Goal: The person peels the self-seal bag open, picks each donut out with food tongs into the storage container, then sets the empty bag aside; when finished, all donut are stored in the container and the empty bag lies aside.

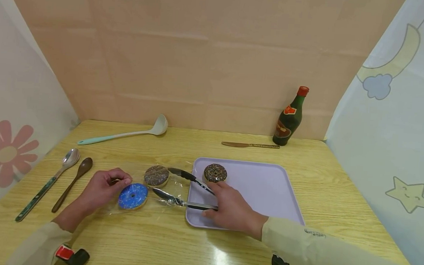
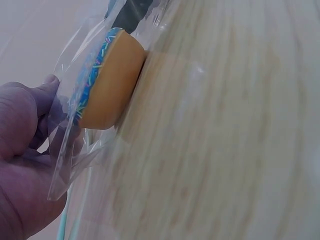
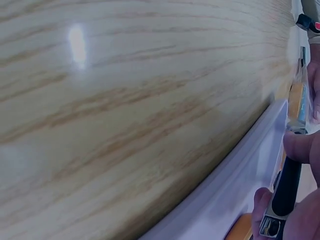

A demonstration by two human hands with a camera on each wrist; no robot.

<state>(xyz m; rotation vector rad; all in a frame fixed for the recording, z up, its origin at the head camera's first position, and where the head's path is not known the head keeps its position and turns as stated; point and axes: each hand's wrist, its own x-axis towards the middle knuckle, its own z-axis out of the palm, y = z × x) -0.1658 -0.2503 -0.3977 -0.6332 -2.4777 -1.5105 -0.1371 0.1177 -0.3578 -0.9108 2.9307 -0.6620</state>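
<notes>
My left hand (image 1: 104, 188) pinches the edge of a clear plastic bag (image 2: 65, 150) beside a blue donut with sprinkles (image 1: 133, 196). The donut lies within that plastic, as the left wrist view shows. Just behind it, a brown donut (image 1: 156, 175) is on the clear plastic too. My right hand (image 1: 233, 206) grips a pair of black-and-steel tongs (image 1: 200, 206) over the left side of a lilac tray (image 1: 263, 184). The tongs' arms are spread, their tips pointing left near both donuts and holding neither. A dark chocolate donut (image 1: 215, 173) sits at the tray's far left corner.
To the left lie a metal spoon (image 1: 50, 181) and a brown wooden spoon (image 1: 72, 182). A ladle (image 1: 135, 133) rests at the back left. Behind the tray are a brown knife (image 1: 249, 145) and an upright green bottle (image 1: 289, 119). Fabric walls enclose the table.
</notes>
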